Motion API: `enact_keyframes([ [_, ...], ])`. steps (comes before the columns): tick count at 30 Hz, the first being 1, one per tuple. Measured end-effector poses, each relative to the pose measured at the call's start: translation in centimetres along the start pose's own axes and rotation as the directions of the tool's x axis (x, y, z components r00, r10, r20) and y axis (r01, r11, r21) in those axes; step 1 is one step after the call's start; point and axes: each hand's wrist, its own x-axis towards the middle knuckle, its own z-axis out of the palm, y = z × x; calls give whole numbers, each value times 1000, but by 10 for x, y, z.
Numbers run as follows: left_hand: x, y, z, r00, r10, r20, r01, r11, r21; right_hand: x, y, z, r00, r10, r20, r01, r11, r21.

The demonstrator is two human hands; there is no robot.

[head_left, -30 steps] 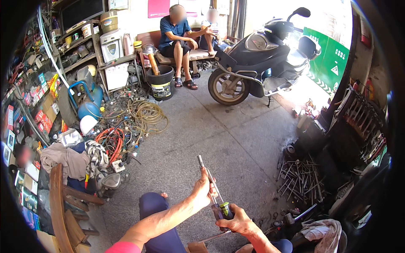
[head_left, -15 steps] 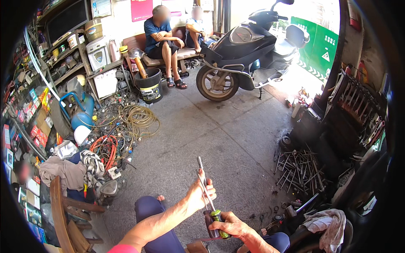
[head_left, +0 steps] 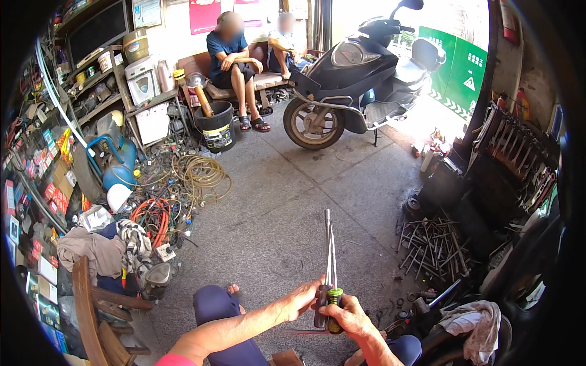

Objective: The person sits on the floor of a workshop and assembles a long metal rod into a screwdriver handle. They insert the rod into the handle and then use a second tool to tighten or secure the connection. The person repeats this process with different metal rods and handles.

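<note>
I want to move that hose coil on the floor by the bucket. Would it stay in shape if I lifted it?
Probably not. The hose coil lies in loose, uneven loops with nothing visibly tying them, so it would likely sag and spill open. It overlaps the cables beside it, so it may snag.

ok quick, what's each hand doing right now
Left hand: closed on the metal rods.
Right hand: closed on the green-handled screwdriver.

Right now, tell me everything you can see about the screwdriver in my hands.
The screwdriver has a long, thin, grey metal shaft and a dark handle with a green and yellow band near the top. It stands nearly upright, tip pointing away over the concrete floor. The right hand grips the handle; the left hand touches it beside the lower shaft. A second thin rod seems to lie alongside the shaft, unclear.
</note>
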Motion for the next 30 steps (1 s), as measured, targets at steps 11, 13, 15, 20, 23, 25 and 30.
enact_keyframes([
  [11, 8, -7, -13, 994, 5, -106, -29, 973, -230, 2, 6, -8, 997, -68, 33, 73, 984, -162],
  [13, 1, 1, -10, 976, 27, -215, -85, 960, -268, -9, -15, -6, 999, -38, 17, 41, 982, -186],
  [15, 2, 3, -14, 971, 53, -232, -90, 984, -151, -8, -7, -12, 972, -234, 2, 225, 933, -282],
  [20, -2, -1, -13, 987, -7, -159, -15, 990, -137, -2, 4, -21, 878, -474, -57, 305, 649, -697],
  [23, 1, -1, -10, 970, -101, -222, 73, 989, -130, -3, 7, -23, 882, -455, -126, 48, 353, -934],
  [25, 4, -2, -13, 974, -101, -202, 72, 987, -145, -1, 14, -29, 906, -394, -155, -48, 270, -962],
  [30, 5, 2, -10, 965, -94, -244, 44, 978, -204, -1, 11, -25, 933, -323, -159, -31, 368, -929],
])
